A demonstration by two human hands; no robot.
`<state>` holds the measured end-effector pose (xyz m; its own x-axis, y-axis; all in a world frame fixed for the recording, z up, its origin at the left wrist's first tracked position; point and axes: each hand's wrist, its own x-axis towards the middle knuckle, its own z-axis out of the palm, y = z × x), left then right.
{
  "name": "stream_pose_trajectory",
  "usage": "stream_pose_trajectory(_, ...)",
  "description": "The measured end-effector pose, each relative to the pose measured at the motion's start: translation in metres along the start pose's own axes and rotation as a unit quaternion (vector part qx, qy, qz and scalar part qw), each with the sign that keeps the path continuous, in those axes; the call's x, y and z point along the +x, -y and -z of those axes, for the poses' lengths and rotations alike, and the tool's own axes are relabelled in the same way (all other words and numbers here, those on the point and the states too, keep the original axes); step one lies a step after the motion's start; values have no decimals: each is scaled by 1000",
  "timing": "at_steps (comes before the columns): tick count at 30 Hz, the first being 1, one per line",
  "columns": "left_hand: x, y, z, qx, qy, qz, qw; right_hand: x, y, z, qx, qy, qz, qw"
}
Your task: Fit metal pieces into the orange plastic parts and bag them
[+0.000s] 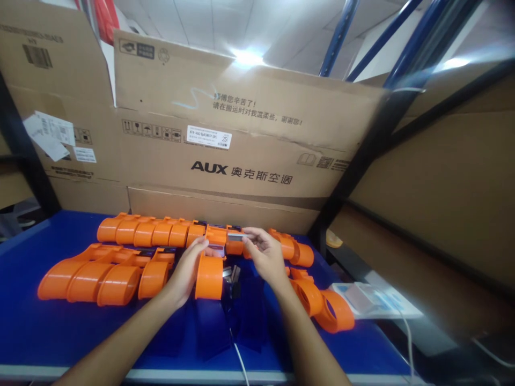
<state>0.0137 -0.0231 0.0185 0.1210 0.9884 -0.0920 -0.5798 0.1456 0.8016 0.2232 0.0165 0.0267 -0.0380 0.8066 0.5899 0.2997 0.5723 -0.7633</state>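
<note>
Bare forearms (pixel 120 340) are spanning the blue table (pixel 40 335), where the left hand (pixel 188 273) is gripping an orange holder (pixel 209 277), round end down, seemingly to steady it, while the right hand (pixel 264 254) is pinching a silvery strip (pixel 236 236) beside its top

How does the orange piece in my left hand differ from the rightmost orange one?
The held piece is gripped by your left hand; the rightmost piece rests on the blue table, untouched. The held piece turns its curved outer side toward the camera, while the rightmost piece shows its ring opening. Both are orange and rounded.
</note>
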Motion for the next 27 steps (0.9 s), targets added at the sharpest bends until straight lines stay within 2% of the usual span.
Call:
stream_pose_trajectory(7,0,4,-1,33,40,-25,998,1,-7,1,40,-31,-10,999)
stream_pose_trajectory(18,2,5,2,30,39,-15,999,1,-5,-2,51,-31,-4,998)
stream_pose_trajectory(27,3,8,4,18,41,-3,999,-1,1,-5,82,-11,-32,996)
